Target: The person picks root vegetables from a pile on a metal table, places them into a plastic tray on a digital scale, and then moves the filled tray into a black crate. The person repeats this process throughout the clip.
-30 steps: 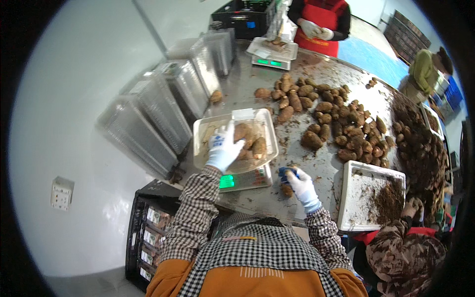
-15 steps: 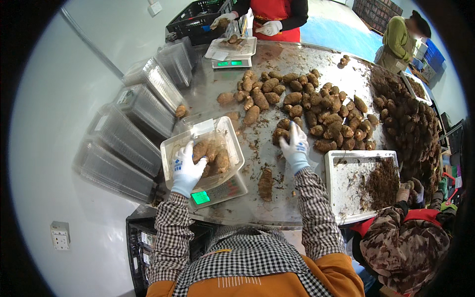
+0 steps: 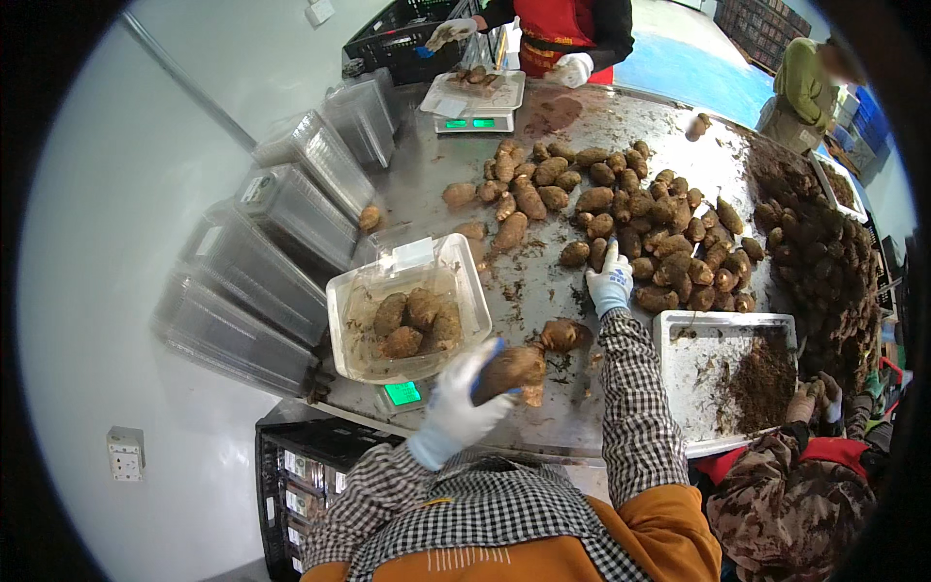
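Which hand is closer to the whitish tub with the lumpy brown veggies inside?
Left. The left hand, gripping a brown tuber, is right by the near-right corner of the whitish tub. The right hand is farther right, at the tuber pile.

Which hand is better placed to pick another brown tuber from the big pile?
Probably the right hand: its fingers reach the near edge of the pile. The left hand is farther away, beside the white tub, and is occupied holding a brown tuber.
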The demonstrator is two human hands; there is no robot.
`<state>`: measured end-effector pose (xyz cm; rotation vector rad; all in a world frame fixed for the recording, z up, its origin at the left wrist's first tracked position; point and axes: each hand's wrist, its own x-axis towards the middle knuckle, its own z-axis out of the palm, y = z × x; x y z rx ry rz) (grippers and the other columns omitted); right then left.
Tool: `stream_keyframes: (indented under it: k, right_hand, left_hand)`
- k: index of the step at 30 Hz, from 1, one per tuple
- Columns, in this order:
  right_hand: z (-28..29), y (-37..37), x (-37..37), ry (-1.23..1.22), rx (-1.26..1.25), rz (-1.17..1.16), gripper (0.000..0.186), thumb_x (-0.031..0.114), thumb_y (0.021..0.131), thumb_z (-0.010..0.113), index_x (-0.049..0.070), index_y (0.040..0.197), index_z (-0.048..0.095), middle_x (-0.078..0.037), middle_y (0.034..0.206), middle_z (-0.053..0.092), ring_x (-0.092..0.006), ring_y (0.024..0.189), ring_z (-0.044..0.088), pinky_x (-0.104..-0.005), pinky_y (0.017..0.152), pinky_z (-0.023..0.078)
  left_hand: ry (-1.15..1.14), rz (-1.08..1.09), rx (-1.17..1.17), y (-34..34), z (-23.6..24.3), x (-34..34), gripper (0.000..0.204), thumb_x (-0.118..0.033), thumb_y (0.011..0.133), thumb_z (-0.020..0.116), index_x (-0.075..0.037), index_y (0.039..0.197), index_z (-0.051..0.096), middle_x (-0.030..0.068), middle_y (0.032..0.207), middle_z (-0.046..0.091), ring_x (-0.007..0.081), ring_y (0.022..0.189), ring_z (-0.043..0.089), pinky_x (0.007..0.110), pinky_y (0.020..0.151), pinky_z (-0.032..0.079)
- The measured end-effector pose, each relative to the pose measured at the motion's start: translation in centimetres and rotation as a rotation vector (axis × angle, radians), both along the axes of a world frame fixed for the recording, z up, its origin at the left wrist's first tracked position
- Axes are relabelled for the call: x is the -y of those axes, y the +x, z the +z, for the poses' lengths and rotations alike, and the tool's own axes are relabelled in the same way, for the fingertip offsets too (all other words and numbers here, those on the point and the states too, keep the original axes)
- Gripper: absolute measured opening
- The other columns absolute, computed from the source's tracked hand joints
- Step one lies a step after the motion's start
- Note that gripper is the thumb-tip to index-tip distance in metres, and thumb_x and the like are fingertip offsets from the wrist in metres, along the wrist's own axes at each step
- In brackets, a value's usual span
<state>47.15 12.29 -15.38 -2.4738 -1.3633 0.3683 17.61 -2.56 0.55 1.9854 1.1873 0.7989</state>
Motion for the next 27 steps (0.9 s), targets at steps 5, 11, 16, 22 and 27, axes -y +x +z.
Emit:
stream_keyframes:
  k: [5, 11, 16, 22, 27]
  right_hand:
    - [-0.8, -1.3, 3.3, 0.608, -0.919, -0.202, 0.034, 0.017, 0.088, 0.064, -0.003, 0.115, 0.056, -0.006, 0.091, 0.062, -0.0169, 0.075, 0.06, -0.0292, 0.068, 0.051]
    - [4.9, -4.1, 13.2, 0.773, -1.06, -0.012, 0.039, 0.008, 0.09, 0.062, -0.002, 0.126, 0.051, -0.009, 0.11, 0.06, -0.0141, 0.094, 0.06, -0.0259, 0.084, 0.052]
    - [7.8, -5.0, 17.4, 0.875, -1.08, 0.098, 0.053, 0.009, 0.085, 0.067, -0.004, 0.133, 0.047, -0.013, 0.122, 0.058, -0.0191, 0.11, 0.058, -0.0322, 0.097, 0.047]
    - [11.5, -5.7, 19.9, 0.836, -1.139, 0.216, 0.054, 0.007, 0.086, 0.066, -0.004, 0.135, 0.046, -0.012, 0.126, 0.057, -0.0187, 0.112, 0.057, -0.0316, 0.099, 0.046]
    - [9.7, -5.9, 20.7, 0.787, -1.601, 0.293, 0.066, 0.026, 0.089, 0.068, -0.003, 0.142, 0.041, -0.014, 0.136, 0.052, -0.021, 0.12, 0.053, -0.0337, 0.105, 0.041]
  left_hand:
    - [-0.271, 0.212, 0.13, 3.3, -7.5, -0.8, 0.06, -0.015, 0.083, 0.07, 0.003, 0.136, 0.046, 0.0215, 0.127, 0.055, 0.0306, 0.12, 0.053, 0.038, 0.105, 0.04]
    - [-0.327, 0.477, 0.03, 6.5, -13.3, -1.8, 0.064, -0.018, 0.091, 0.064, 0.003, 0.143, 0.033, 0.0294, 0.144, 0.031, 0.0379, 0.135, 0.034, 0.039, 0.112, 0.031]
    - [-0.544, 0.541, 0.029, 7.4, -17.8, -3.1, 0.059, -0.017, 0.092, 0.061, 0.0, 0.143, 0.036, 0.0231, 0.137, 0.045, 0.0321, 0.123, 0.047, 0.04, 0.104, 0.039]
    - [0.025, 0.28, -0.275, 6.6, -14.3, -1.2, 0.049, -0.013, 0.091, 0.06, 0.001, 0.136, 0.047, 0.0203, 0.131, 0.053, 0.0314, 0.12, 0.053, 0.038, 0.101, 0.043]
    - [-0.726, -0.085, 0.661, 6.0, -4.7, 1.5, 0.041, -0.013, 0.099, 0.054, 0.004, 0.136, 0.047, 0.0082, 0.118, 0.062, 0.0153, 0.103, 0.061, 0.028, 0.09, 0.05]
